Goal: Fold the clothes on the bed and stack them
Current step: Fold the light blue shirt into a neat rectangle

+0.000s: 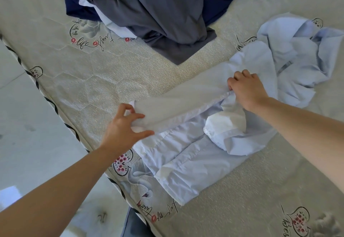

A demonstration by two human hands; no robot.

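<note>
A pale blue shirt (188, 158) lies partly folded on the bed (78, 72), in the lower middle of the frame, its lower corner close to the bed's piped edge. A long strip of the shirt, seemingly a sleeve, is stretched taut between the two hands. The left hand (122, 126) pinches the strip's end between thumb and fingers at centre left, just inside the bed's edge; the right hand (245, 87) has its fingers curled round bunched cloth at centre right. Beyond the right hand, at the right edge of the frame, a crumpled light blue garment (297, 56) lies touching or overlapping the shirt. At the top centre sits an unfolded heap: a grey garment (158, 13) draped over navy cloth (80, 7) and some paler pieces. Between the heap and the shirt the bed is bare patterned cover. The bed's edge runs diagonally from the left down to the bottom centre, with light floor (22, 125) beyond it.
</note>
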